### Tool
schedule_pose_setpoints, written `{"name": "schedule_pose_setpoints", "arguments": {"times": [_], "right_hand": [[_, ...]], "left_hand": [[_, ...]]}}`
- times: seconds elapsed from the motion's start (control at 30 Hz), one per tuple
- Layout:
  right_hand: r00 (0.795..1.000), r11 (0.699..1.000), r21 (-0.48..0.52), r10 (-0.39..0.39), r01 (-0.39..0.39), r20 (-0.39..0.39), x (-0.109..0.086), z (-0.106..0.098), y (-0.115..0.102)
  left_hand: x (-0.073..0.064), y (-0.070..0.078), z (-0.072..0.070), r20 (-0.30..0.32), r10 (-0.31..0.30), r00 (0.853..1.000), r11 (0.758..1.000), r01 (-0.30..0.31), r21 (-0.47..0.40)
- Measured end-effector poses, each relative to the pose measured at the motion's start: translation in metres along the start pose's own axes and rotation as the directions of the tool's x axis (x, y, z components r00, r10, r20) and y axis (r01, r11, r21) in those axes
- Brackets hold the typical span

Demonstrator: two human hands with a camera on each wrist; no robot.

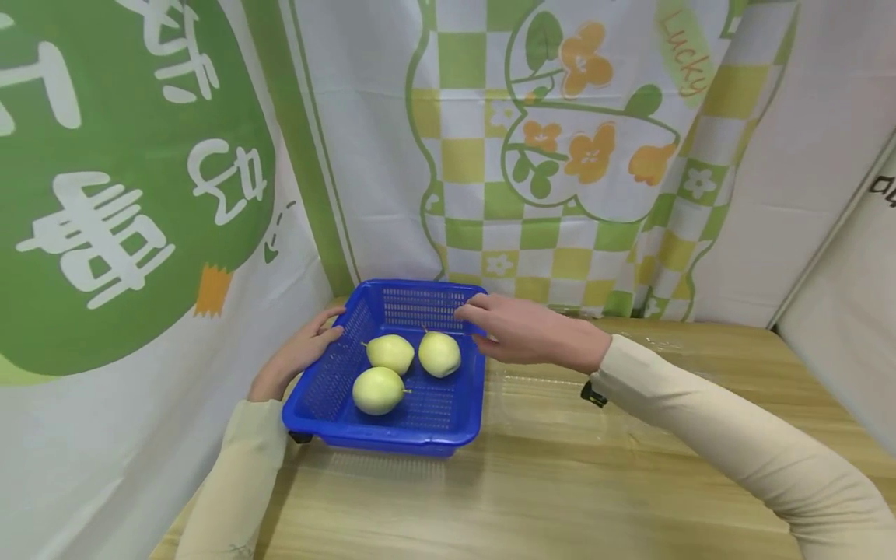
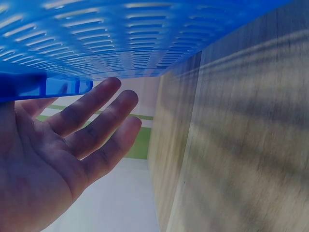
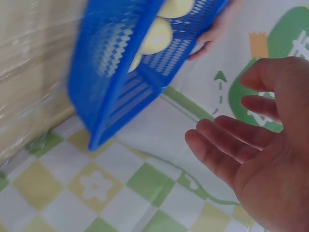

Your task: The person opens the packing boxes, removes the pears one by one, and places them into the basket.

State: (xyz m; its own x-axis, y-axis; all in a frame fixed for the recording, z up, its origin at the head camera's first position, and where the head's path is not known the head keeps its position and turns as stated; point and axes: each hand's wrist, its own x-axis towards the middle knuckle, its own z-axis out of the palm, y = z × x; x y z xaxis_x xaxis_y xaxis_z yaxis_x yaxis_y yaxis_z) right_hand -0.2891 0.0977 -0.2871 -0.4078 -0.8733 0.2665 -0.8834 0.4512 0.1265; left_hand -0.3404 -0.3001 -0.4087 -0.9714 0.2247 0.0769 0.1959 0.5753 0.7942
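Observation:
A blue plastic basket [image 1: 392,430] with slotted walls stands on the wooden table. Inside it lie three pale yellow-green pears, one at the front [image 1: 378,391], one behind it [image 1: 390,354] and one on the right [image 1: 439,355]. My left hand [image 1: 302,354] holds the basket's left rim, thumb over the edge; in the left wrist view the other fingers [image 2: 104,128] reach out below the rim. Over the right rim hovers my right hand [image 1: 521,330]. Its fingers are loosely bent, and the right wrist view shows them apart from the basket [image 3: 120,63].
A clear plastic sheet or tray [image 1: 553,400] lies on the table right of the basket. Printed cloth with checks and flowers [image 1: 532,155] hangs close behind, and a green-and-white cloth [image 1: 140,194] walls the left side. The wooden tabletop [image 1: 560,498] extends in front.

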Motion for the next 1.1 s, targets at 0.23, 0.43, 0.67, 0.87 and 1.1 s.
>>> {"name": "schedule_pose_setpoints", "arguments": {"times": [0.23,0.43,0.67,0.87,1.1], "right_hand": [[0.998,0.998,-0.030,0.051,-0.050,0.023,-0.029,-0.005,0.015],[0.994,0.994,-0.018,0.109,-0.108,0.032,-0.052,-0.003,0.026],[0.977,0.981,-0.032,0.191,-0.189,0.093,-0.085,0.004,0.040],[0.941,0.952,0.001,0.304,-0.307,0.147,-0.116,0.007,0.058],[0.882,0.895,0.060,0.420,-0.441,0.215,-0.151,0.007,0.075]], "left_hand": [[0.002,0.000,0.001,0.003,0.009,1.000,1.000,-0.009,-0.009],[0.001,0.000,0.000,0.014,0.003,1.000,0.999,-0.002,-0.046],[-0.002,-0.001,-0.003,0.009,0.008,1.000,1.000,-0.008,-0.022],[-0.002,-0.002,-0.002,-0.019,0.008,1.000,1.000,-0.008,0.003],[0.000,-0.005,-0.002,-0.015,-0.006,1.000,1.000,0.006,0.001]]}}
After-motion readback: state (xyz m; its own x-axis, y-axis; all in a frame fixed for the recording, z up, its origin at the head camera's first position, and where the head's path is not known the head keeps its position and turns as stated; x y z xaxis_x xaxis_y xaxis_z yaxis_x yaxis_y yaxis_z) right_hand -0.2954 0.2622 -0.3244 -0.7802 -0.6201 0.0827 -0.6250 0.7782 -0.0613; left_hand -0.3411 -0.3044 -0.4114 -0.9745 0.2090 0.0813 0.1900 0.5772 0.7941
